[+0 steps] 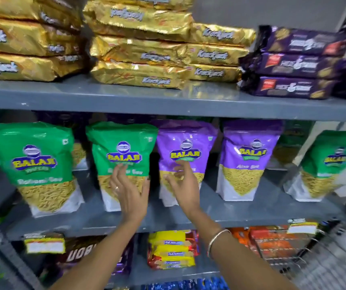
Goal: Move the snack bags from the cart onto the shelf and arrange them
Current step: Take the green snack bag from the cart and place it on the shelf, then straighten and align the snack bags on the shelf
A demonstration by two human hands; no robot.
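Several snack bags stand upright in a row on the grey middle shelf (241,210). My left hand (129,190) lies flat against the lower front of the second green bag (124,143), fingers spread. My right hand (183,185) has its fingers apart in front of a purple bag (185,141), fingertips touching its lower half. Another green bag (36,164) stands at the far left, a second purple bag (247,155) to the right, and a third green bag (327,164) at the far right. More bags stand behind the front row.
Gold packets (138,51) and dark purple packets (293,63) are stacked on the upper shelf. Yellow and red biscuit packs (172,250) sit on the lower shelf. A wire cart (289,254) stands at the lower right. Yellow price labels (44,245) hang on the shelf edge.
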